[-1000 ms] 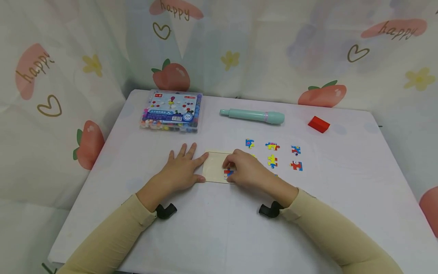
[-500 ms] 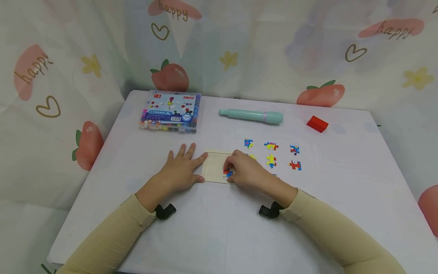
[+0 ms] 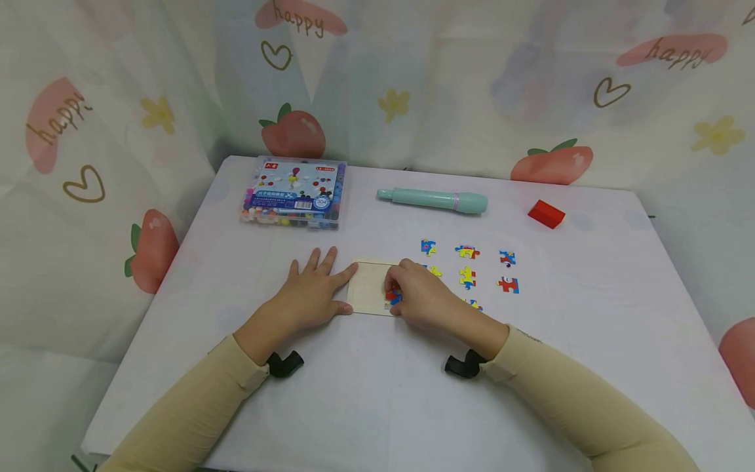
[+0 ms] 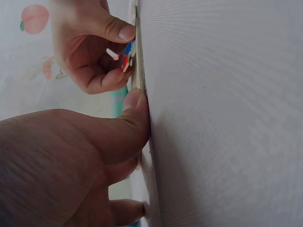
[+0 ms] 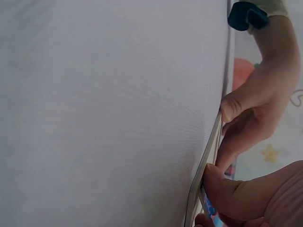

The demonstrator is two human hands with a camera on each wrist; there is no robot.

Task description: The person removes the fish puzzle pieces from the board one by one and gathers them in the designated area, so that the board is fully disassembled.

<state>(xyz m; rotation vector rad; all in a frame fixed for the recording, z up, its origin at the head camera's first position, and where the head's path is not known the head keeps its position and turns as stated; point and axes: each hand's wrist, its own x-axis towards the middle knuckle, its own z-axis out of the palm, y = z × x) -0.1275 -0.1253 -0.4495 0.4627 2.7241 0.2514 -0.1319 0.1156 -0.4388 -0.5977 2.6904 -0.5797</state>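
A thin, pale wooden puzzle board [image 3: 367, 288] lies flat on the white-covered table. My left hand [image 3: 309, 298] rests beside it with fingers spread, the thumb and index fingertip touching its left edge. Over the board's right part, my right hand [image 3: 427, 295] pinches a red and blue jigsaw piece [image 3: 392, 298] between thumb and fingers. In the left wrist view that jigsaw piece [image 4: 127, 56] is tilted against the board's surface. My right hand covers the board's right side. The right wrist view shows only a blue bit of the piece [image 5: 207, 203] under the thumb.
Several loose jigsaw pieces [image 3: 467, 278] lie in rows right of the board, some partly behind my right hand. Farther back are a clear box of coloured beads [image 3: 295, 193], a mint-green tube [image 3: 433, 200] and a red block [image 3: 546, 214]. A patterned curtain [image 3: 460, 85] hangs behind.
The pinched jigsaw piece has turned and shifted slightly under my right fingers at the same spot on the board. My left hand has stayed still.
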